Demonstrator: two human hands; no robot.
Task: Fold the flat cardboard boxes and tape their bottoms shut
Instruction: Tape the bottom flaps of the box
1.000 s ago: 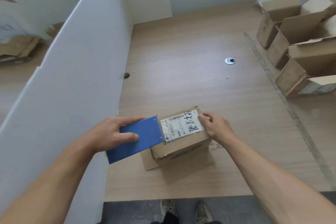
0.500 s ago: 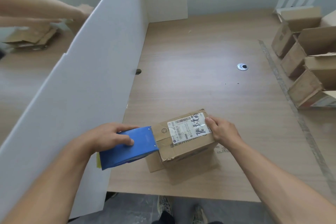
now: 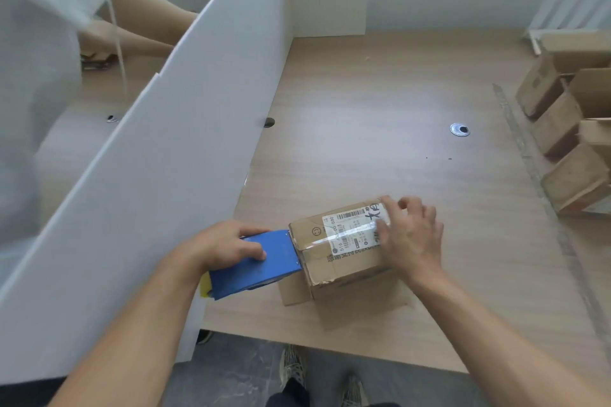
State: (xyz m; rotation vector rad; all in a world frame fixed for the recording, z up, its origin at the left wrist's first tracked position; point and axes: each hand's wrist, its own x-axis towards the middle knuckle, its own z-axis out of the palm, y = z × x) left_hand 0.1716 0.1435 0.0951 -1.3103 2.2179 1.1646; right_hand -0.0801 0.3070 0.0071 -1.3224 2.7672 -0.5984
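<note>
Left grip (image 3: pixel 228 246) clamps the tape dispenser (image 3: pixel 261 266) against the cardboard box (image 3: pixel 337 263), right grip (image 3: pixel 413 238) pressing open-fingered beside; jerky tearing could peel tape (image 3: pixel 350 236).

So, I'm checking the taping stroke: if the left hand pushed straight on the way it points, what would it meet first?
The cardboard box: the blue tape dispenser in the left hand points right, its front seemingly at the box's left end. Beyond, the right hand rests on the box top.

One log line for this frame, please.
left hand grips tape dispenser against box edge | right hand presses box top | tape strip across label
</note>
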